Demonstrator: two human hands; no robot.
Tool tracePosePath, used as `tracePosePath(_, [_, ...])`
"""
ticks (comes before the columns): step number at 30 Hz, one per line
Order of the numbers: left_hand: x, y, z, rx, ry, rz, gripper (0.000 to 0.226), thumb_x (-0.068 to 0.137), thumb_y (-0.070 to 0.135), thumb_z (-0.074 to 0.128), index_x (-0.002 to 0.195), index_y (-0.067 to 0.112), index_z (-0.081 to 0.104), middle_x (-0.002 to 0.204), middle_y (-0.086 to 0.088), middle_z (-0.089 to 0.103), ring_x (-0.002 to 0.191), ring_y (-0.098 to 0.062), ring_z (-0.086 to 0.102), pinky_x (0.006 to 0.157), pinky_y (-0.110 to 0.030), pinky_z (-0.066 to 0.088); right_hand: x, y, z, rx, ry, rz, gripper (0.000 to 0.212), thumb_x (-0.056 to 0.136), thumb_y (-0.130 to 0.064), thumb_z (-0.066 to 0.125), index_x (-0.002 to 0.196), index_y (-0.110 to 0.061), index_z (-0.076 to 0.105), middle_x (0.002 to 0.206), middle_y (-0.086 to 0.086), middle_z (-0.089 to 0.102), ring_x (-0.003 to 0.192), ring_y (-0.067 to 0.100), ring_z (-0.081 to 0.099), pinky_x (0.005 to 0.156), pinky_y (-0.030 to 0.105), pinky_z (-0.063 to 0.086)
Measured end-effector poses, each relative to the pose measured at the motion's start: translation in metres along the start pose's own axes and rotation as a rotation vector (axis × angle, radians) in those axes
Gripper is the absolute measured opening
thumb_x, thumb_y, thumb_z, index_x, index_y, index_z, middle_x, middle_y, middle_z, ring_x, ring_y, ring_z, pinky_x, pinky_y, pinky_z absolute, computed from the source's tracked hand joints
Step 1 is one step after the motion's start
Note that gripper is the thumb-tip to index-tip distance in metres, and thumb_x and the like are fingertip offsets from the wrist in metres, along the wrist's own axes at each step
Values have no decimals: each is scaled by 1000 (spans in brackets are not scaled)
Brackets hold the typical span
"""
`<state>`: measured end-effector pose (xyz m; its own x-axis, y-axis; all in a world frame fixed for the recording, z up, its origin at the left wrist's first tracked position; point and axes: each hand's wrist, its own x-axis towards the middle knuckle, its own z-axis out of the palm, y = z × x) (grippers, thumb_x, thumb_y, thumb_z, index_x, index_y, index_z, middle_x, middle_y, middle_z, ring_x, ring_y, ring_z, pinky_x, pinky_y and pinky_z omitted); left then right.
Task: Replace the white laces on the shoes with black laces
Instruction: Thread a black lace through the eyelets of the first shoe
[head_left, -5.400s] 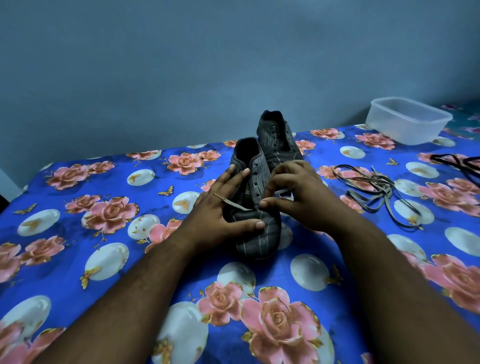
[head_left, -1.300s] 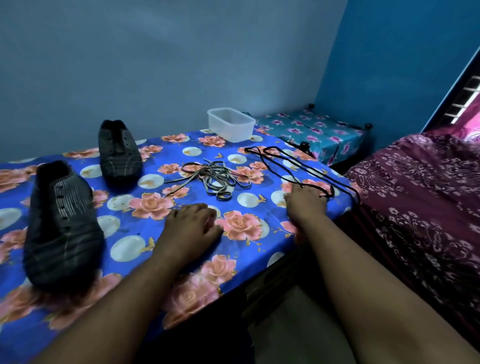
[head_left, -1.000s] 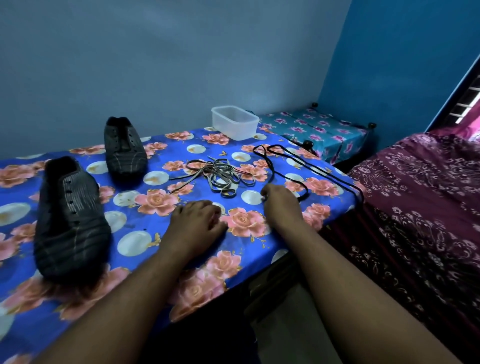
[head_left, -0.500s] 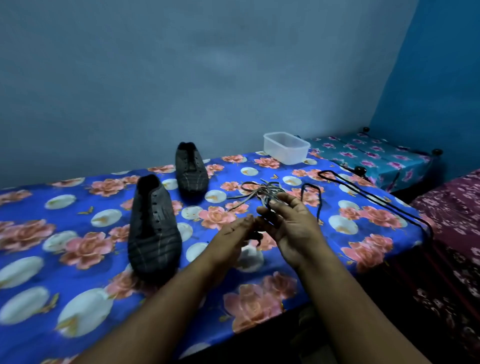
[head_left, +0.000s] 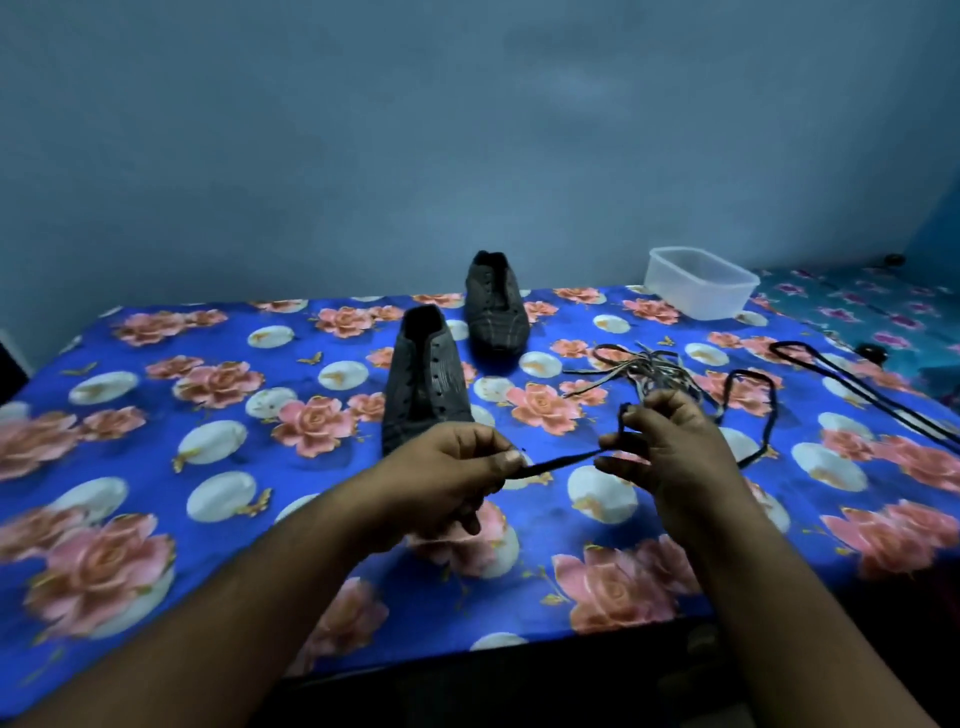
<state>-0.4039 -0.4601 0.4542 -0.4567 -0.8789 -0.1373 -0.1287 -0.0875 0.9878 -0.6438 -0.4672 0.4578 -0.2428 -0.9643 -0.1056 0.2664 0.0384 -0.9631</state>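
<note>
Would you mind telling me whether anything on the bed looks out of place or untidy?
Only slightly: the removed laces lie in a tangled heap right of the shoes, and a second black lace trails towards the bed's right edge.

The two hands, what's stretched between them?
In the head view, a black lace runs taut from the left hand to the right hand; both pinch it above the floral cloth.

Translucent plastic tub (head_left: 701, 283), glossy cloth (head_left: 156, 415)

One head-worn view looks forward and down, close over the floral-covered bed (head_left: 156, 467) toward the wall (head_left: 363, 130).
</note>
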Motion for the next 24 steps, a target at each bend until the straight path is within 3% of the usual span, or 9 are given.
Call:
tracePosePath(3, [-7,-2,-14,57,27,1,9,100,17,61,100,10,66,65,-5,56,52,-20,51,48,-24,43,2,9,-3,-229,7,-1,23,97,2,54,86,-18,50,80,10,57,57,23,61,58,35,55])
tracePosePath(7, [-9,0,-22,212,72,77,10,101,5,57,105,10,64,72,-2,70,65,-31,58,59,-39,49,-2,22,-8,-891,-93,-79,16,89,-3,58,83,-16,53,68,1,57,51,13,52,50,25,40])
tracePosePath(10, [-10,-1,-25,517,151,165,9,93,12,71,98,19,68,77,2,76,67,-17,71,68,-42,60,-13,23,-4,-1441,-165,-175,8,88,-18,57,86,-22,50,81,-3,62,74,20,58,60,34,41])
tracePosePath(13, [-13,-5,-23,712,267,216,13,84,27,82,87,26,69,74,11,74,68,-3,70,69,-41,59,-27,22,10,-1877,-161,-313,13,91,-32,56,101,-28,47,106,-2,62,105,26,57,72,36,39])
tracePosePath(16, [-14,-9,-22,701,299,249,14,83,30,82,87,29,69,76,13,73,71,-2,69,70,-40,58,-33,21,26,-1781,-157,-507,22,95,-41,55,115,-34,54,120,-7,57,119,22,48,87,38,38])
tracePosePath(19, [-14,-10,-21,561,243,268,11,88,20,79,91,26,70,74,11,74,67,-5,71,66,-33,59,-37,19,41,-1244,-437,-473,30,99,-54,50,120,-37,63,120,-12,59,121,18,48,101,43,40])
tracePosePath(21, [-15,-11,-23,521,205,278,9,91,15,75,92,22,70,75,8,75,67,-7,71,64,-32,58,-37,23,50,-1091,-592,-425,34,98,-56,49,115,-34,68,112,-16,65,115,18,54,100,46,43])
tracePosePath(24, [-17,-12,-28,490,191,284,8,92,18,74,90,23,68,75,4,74,67,-14,72,61,-38,59,-35,31,56,-983,-612,-455,19,100,-44,58,101,-30,70,89,-16,70,94,12,63,87,43,50])
